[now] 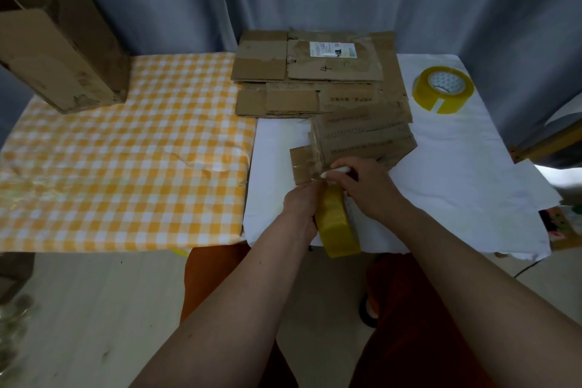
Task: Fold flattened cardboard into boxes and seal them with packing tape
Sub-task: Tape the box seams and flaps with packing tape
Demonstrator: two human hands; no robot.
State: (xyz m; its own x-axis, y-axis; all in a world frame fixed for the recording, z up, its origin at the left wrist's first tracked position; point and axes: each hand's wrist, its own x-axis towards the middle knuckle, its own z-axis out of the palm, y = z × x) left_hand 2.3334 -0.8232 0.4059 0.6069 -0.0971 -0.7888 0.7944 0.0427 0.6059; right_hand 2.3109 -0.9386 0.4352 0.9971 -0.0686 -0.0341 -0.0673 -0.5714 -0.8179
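The left hand [299, 208] is gripping a yellow tape roll [337, 224] while the right hand [365, 189] is pinching a small white tool [338, 171] against the small cardboard box [362, 138] on the tabletop [456, 167].

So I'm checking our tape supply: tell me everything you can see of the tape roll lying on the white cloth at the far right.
The spare roll is a wide ring of yellowish, translucent packing tape on a white core with a printed pattern. It lies flat, hole upward, on the white cloth near the far right corner, just right of the flattened cardboard and apart from it. Nothing touches it but the cloth. It looks nearly full.
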